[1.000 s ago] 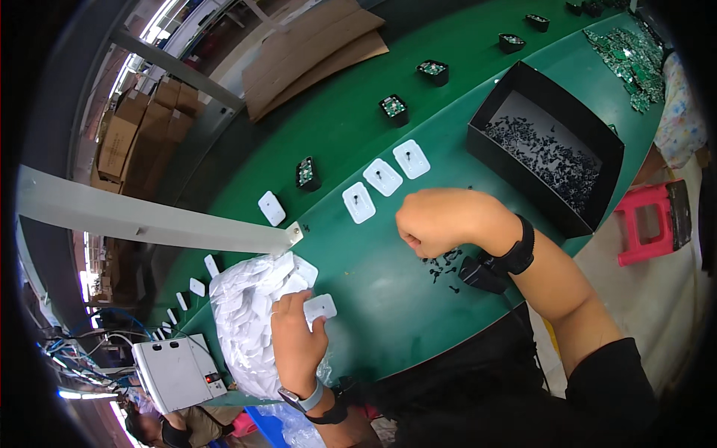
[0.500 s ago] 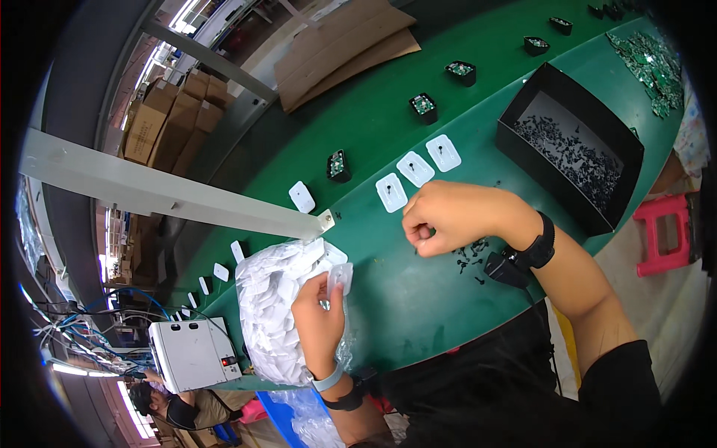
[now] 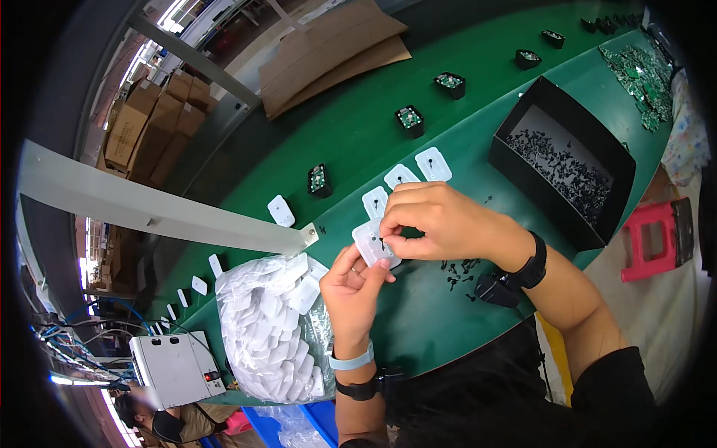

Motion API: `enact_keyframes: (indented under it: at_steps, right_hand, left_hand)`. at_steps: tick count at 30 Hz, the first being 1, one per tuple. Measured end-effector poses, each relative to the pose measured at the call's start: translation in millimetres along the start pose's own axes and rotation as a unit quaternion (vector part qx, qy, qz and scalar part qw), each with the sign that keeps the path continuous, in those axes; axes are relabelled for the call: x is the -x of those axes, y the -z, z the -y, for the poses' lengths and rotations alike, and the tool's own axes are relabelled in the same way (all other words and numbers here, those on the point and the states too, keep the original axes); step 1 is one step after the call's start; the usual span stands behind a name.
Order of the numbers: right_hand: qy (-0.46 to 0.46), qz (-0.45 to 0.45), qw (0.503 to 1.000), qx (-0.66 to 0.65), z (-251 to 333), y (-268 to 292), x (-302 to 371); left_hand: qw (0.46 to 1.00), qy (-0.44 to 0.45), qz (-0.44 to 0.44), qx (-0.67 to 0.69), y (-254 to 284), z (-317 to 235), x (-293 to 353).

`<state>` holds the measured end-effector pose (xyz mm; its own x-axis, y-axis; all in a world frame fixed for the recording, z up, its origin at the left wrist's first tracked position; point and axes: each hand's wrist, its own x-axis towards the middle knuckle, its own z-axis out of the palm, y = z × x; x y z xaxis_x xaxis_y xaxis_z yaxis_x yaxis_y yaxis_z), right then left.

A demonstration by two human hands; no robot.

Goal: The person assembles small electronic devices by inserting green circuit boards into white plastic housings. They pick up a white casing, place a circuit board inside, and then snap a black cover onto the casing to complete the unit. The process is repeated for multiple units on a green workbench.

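My left hand [image 3: 352,299] holds a white plastic cover [image 3: 365,237], shaped like a shallow rounded rectangle, tilted up over the table. The fingers of my right hand [image 3: 441,216] are pinched at the cover's face on a small black part [image 3: 382,243] with a stem. Part of that pinch is hidden by the fingers. Just beyond my hands, three more white covers [image 3: 433,163] lie in a row, with small black parts on them. Left of my left hand, a clear plastic bag [image 3: 323,340] bulges with a heap of white covers [image 3: 261,321].
A black open box [image 3: 584,123] of small black parts stands at right; loose ones [image 3: 457,276] lie near my right wrist. Black housings with circuit boards [image 3: 409,119] line the green belt. A metal post [image 3: 187,209] crosses at left. Green circuit boards [image 3: 642,82] lie far right.
My left hand has brought a white cover from the bag up and right. My right hand has moved left to meet it, its fingers now at the cover's face.
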<state>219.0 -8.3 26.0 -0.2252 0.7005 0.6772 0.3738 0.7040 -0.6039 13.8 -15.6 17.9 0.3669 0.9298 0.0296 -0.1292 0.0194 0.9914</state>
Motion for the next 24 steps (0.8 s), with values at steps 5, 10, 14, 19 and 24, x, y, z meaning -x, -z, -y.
enact_keyframes:
  at_steps: [5,10,14,19,24]
  right_hand:
    - [0.029,0.017,0.998,0.056,-2.5,-8.5,3.8]
    - [0.006,0.022,0.998,0.062,3.9,-13.2,3.2]
    - [-0.008,0.027,0.996,0.085,5.0,-17.3,4.2]
    - [-0.12,-0.024,0.992,-0.032,10.6,-20.2,-2.1]
    - [-0.325,0.062,0.901,-0.28,15.7,-12.6,-4.5]
  left_hand:
    - [0.999,-0.012,-0.019,-0.044,-0.8,5.6,5.7]
    - [0.997,-0.028,-0.015,-0.075,4.4,11.3,8.8]
    - [0.998,-0.017,-0.026,-0.062,3.7,11.6,10.5]
    - [0.996,-0.017,-0.013,-0.089,6.8,7.1,11.1]
    - [1.0,0.011,-0.011,0.007,2.9,9.1,9.1]
